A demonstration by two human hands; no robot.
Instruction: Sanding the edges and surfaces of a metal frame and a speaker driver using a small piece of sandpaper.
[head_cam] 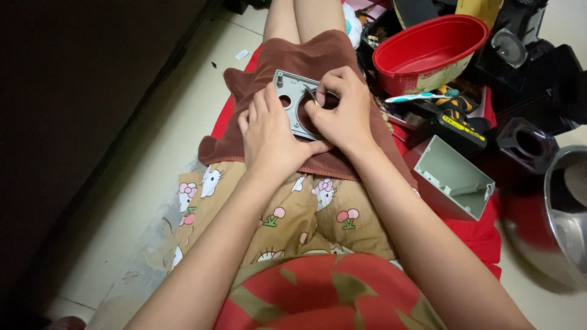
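Head view: a grey plastic plate (292,98) with round openings is held on a brown towel (293,58) spread over the lap, near the towel's middle. The plate's left part is gripped by the left hand (269,131), fingers closed over its edge. The right hand (342,110) is closed on a thin metal tool (312,98), whose tip is set against the plate's large opening. Just right of the towel's right edge, a grey open box (455,177) is seen on a red cloth (483,235). Beyond it, toward the top, a red bowl (428,52) is propped among dark clutter, and a steel bowl (565,214) is cut off at the right edge
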